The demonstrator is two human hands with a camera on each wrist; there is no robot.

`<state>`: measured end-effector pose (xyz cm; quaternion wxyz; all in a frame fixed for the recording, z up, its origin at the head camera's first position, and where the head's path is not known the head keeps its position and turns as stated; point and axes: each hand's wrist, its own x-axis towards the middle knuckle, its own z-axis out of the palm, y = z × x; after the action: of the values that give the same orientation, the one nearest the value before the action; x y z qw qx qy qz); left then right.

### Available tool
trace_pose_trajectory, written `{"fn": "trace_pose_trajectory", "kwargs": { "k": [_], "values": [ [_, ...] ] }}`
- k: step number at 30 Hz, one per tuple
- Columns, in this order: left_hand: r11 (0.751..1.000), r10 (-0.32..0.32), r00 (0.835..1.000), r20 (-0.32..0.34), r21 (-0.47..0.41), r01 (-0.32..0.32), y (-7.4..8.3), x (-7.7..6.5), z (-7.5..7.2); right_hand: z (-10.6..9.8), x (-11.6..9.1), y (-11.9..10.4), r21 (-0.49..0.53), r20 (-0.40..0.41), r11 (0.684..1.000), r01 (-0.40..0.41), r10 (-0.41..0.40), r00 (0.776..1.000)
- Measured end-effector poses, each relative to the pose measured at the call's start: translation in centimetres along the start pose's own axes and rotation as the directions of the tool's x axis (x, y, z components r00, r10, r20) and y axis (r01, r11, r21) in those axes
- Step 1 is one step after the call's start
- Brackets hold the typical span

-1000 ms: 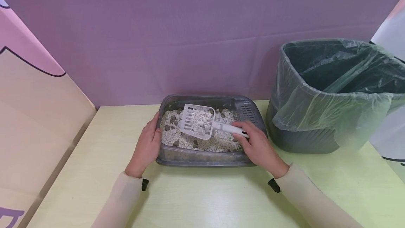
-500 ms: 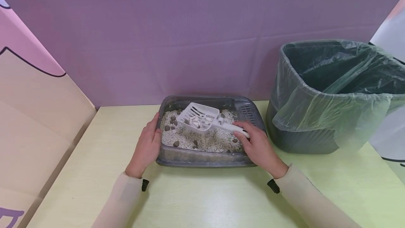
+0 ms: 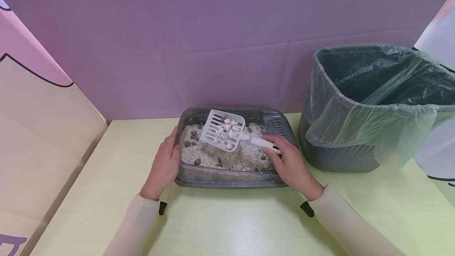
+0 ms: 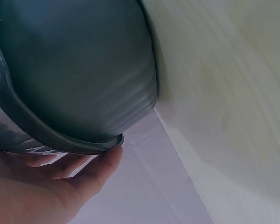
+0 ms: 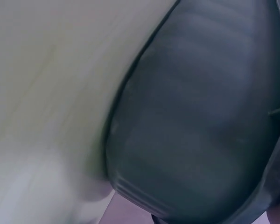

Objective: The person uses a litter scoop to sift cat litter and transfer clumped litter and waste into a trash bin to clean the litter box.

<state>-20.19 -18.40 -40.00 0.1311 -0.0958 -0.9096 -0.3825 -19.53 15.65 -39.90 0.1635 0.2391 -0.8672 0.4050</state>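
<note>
My right hand (image 3: 293, 167) grips the handle of a white slotted litter scoop (image 3: 260, 141) over the grey litter box (image 3: 227, 177). Several pale clumps (image 3: 227, 129) lie in the scoop's tilted basket. Below it, pale granular litter (image 3: 202, 153) fills the box, dotted with dark brown lumps (image 3: 187, 144). My left hand (image 3: 165, 165) rests with extended fingers along the box's left side; in the left wrist view its fingertips (image 4: 113, 156) touch the outside of the rim. The right wrist view shows mostly the box's outer wall (image 5: 191, 107); the scoop is hidden there.
A tall grey bin (image 3: 337, 157) lined with a thin translucent green bag (image 3: 337, 125) stands just right of the box. Behind runs a purple cloth wall (image 3: 227, 50). Pale wood tabletop (image 3: 227, 220) stretches in front, and a beige printed panel (image 3: 42, 137) borders the left.
The scoop has tilted back and forth and risen slightly toward the back. Fine litter has left its basket, leaving mainly clumps over the bare slots. The left hand stays put.
</note>
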Motion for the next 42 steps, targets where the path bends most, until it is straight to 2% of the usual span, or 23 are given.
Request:
{"fn": "trace_pose_trajectory", "kwargs": {
  "k": [8,15,22,27,31,37,42],
  "values": [
    [1.000,-0.004,1.000,0.005,-0.007,0.004,-0.1,0.1,0.1,-0.7,-0.3,-1.0,-0.004,-0.085,1.000,0.020,-0.020,0.996],
    [1.000,-0.006,1.000,0.001,-0.006,0.006,-0.2,0.3,0.1,-1.2,-0.2,-1.4,-0.041,-0.074,0.999,0.031,-0.034,0.997],
    [1.000,-0.001,1.000,0.010,-0.012,0.001,-0.3,0.5,0.5,-2.4,-0.4,-2.4,-0.078,-0.105,0.996,0.042,-0.050,0.993],
    [1.000,0.003,1.000,0.018,-0.012,-0.003,-0.2,0.6,0.6,-4.8,0.3,-4.9,-0.102,-0.101,0.994,0.046,-0.056,0.993],
    [1.000,0.002,1.000,0.027,-0.015,-0.001,-0.1,0.5,0.5,-7.1,1.0,-7.0,-0.162,-0.113,0.985,0.059,-0.078,0.990],
    [1.000,0.000,1.000,0.024,-0.021,0.000,0.0,0.6,0.6,-10.8,2.2,-9.5,-0.290,-0.160,0.951,0.109,-0.161,0.974],
    [1.000,-0.002,1.000,0.027,-0.016,0.003,-0.1,0.7,0.6,-13.9,2.9,-10.4,-0.359,-0.195,0.930,0.077,-0.155,0.968]
  ]
}}
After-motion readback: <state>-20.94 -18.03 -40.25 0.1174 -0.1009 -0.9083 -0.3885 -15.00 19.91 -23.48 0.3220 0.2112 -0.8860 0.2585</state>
